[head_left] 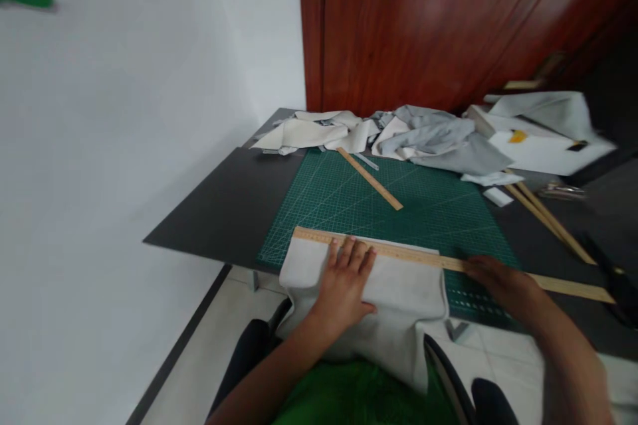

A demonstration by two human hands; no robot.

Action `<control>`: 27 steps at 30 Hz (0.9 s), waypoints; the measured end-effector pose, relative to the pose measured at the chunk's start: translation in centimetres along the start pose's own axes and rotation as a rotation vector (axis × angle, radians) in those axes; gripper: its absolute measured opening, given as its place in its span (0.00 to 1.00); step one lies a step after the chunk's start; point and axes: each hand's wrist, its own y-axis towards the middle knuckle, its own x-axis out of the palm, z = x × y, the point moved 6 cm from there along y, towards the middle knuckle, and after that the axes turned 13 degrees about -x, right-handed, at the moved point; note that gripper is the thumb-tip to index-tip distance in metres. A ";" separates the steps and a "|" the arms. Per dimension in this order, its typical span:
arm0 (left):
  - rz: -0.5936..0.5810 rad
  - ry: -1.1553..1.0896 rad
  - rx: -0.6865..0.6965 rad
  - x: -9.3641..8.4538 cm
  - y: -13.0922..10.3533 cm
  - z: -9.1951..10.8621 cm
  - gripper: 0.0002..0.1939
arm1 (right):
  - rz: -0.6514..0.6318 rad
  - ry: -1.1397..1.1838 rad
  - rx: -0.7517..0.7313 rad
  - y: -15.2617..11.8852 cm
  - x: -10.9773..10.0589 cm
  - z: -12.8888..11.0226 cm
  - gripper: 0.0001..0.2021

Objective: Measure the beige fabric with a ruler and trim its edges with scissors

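A piece of pale grey fabric [399, 285] lies over the near edge of the green cutting mat [423, 189] and drapes down toward my lap. Across its far edge runs a long wooden ruler [413, 254], reaching past the fabric to the right. My left hand [343, 282] rests flat on the fabric, fingers spread, with the fingertips on the ruler. Farther right, my right hand [501, 282] is over the ruler beyond the fabric's right edge. Its fingers are blurred and partly hidden, so I cannot make out whether they hold anything.
A shorter wooden ruler [371, 179] lies slanted on the mat. Crumpled fabric scraps [433, 136] line the back, beside a white box [543, 143]. Wooden strips [553, 219] and a small white block [497, 196] are at the right. A white wall [124, 113] borders the left.
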 end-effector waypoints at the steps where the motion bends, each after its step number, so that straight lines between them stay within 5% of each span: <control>1: 0.002 -0.001 -0.001 0.0 0.1 -0.1 0.61 | -0.017 0.013 0.024 0.0 0.0 -0.1 0.19; 22: 0.025 0.067 -0.008 0.0 0.6 -0.2 0.60 | -0.057 0.097 0.050 0.4 -0.3 -3.0 0.21; 27: 0.076 0.040 0.044 0.0 0.6 -0.4 0.63 | -0.113 0.077 0.010 2.0 -0.6 -3.8 0.13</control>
